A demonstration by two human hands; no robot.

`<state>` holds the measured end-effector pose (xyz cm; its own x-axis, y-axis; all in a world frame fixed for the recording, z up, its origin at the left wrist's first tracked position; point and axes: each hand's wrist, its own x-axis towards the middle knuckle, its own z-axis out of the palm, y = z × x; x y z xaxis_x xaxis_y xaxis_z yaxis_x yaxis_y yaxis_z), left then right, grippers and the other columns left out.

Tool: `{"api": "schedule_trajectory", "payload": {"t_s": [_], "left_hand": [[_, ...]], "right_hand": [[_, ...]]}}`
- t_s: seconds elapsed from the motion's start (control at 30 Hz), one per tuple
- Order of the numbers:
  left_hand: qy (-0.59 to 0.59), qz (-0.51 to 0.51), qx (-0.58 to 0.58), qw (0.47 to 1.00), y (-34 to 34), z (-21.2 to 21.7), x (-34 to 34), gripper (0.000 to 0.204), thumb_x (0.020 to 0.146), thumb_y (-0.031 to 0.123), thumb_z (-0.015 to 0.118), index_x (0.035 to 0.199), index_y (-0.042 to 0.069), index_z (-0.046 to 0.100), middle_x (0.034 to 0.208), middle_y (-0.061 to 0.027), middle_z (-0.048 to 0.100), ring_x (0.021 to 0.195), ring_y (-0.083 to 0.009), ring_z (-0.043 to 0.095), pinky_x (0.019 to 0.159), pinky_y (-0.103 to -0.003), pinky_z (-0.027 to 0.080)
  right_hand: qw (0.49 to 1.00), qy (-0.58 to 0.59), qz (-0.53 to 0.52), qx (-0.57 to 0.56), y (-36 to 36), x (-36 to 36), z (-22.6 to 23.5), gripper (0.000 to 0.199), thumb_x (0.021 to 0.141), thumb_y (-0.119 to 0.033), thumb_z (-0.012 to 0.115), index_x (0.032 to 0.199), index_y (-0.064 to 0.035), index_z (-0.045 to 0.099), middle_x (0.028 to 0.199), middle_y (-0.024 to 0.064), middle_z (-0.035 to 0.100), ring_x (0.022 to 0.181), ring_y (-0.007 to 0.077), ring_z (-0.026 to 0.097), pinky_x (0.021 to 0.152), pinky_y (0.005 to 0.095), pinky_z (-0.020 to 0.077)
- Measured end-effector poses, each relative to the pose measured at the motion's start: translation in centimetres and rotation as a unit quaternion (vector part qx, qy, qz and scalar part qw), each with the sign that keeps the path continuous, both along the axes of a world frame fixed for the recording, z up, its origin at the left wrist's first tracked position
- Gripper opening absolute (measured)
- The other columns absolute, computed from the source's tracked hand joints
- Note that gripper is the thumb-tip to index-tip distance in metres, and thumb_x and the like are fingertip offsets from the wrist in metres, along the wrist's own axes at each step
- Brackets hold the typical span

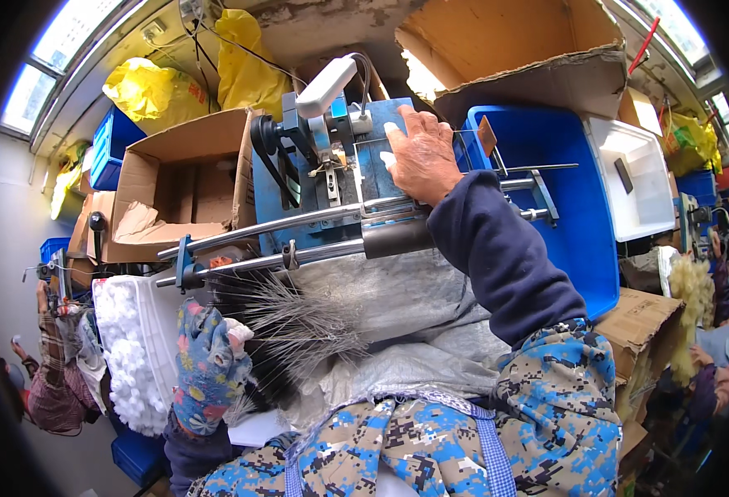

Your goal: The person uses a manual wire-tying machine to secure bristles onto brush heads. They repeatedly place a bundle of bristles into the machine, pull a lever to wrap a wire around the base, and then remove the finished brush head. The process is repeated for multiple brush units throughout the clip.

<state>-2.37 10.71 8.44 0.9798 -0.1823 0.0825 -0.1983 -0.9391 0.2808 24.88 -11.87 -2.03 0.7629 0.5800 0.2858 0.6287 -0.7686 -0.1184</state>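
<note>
My right hand (422,157) rests palm down on the blue metal plate of a small bench machine (327,141), its fingers spread and two of them white-tipped. Below it, two steel guide rods (323,247) cross the machine, joined by a dark cylindrical sleeve (398,238). My left hand (213,364), in a blue floral glove, is closed beside a bundle of thin metal wires (306,323) lying over my lap. Something white shows at its thumb; what the fingers hold is hidden. A grey cloth (406,290) lies under the wires.
A white basket of white fluffy pieces (132,356) stands at left, with an open cardboard box (178,186) behind. To the right are a blue bin (576,240), a white tray (642,190) and a large carton (530,74). People work at both sides.
</note>
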Motion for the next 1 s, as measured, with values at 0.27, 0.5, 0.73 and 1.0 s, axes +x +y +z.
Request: {"api": "schedule_trajectory", "payload": {"t_s": [0.27, 0.5, 0.73, 1.0], "left_hand": [[-0.014, 0.028, -0.125, 0.992, -1.3, 1.0, -0.2, 0.031, 0.065, -0.012, 0.057, 0.091, 0.004, 0.061, 0.09, -0.0114, 0.059, 0.08, -0.0261, 0.058, 0.069, -0.032, 0.047], [-0.032, 0.051, -0.075, 0.995, -0.9, 0.9, -0.6, 0.03, 0.062, -0.011, 0.058, 0.088, 0.004, 0.06, 0.084, -0.0102, 0.057, 0.074, -0.0256, 0.056, 0.066, -0.033, 0.045], [-0.044, 0.107, -0.11, 0.987, -0.6, 1.2, -1.4, 0.029, 0.059, -0.008, 0.06, 0.084, 0.007, 0.061, 0.078, -0.0088, 0.058, 0.071, -0.0264, 0.056, 0.062, -0.037, 0.044], [-0.031, -0.029, -0.054, 0.998, -2.0, 0.5, 0.5, 0.032, 0.063, -0.011, 0.055, 0.091, 0.003, 0.059, 0.084, -0.007, 0.056, 0.069, -0.0193, 0.052, 0.062, -0.028, 0.043]], "right_hand": [[0.991, 0.131, -0.006, -0.007, -1.5, -2.4, 0.8, 0.054, 0.075, -0.027, 0.066, 0.118, 0.002, 0.049, 0.111, 0.0179, 0.039, 0.103, 0.0332, 0.048, 0.081, 0.0401, 0.0451], [0.991, 0.129, -0.017, 0.004, -1.1, -2.4, 0.4, 0.06, 0.077, -0.027, 0.063, 0.125, 0.0023, 0.041, 0.111, 0.0188, 0.042, 0.091, 0.0338, 0.056, 0.078, 0.0386, 0.0483], [0.991, 0.137, -0.011, -0.005, 0.8, -3.3, 0.3, 0.06, 0.08, -0.032, 0.06, 0.125, 0.0029, 0.042, 0.107, 0.0187, 0.045, 0.089, 0.0319, 0.058, 0.069, 0.0368, 0.0506], [0.993, 0.105, 0.0, 0.051, 5.6, -5.2, -0.4, 0.06, 0.078, -0.031, 0.062, 0.121, 0.0046, 0.041, 0.102, 0.0213, 0.049, 0.083, 0.0321, 0.059, 0.066, 0.0401, 0.0505]]}}
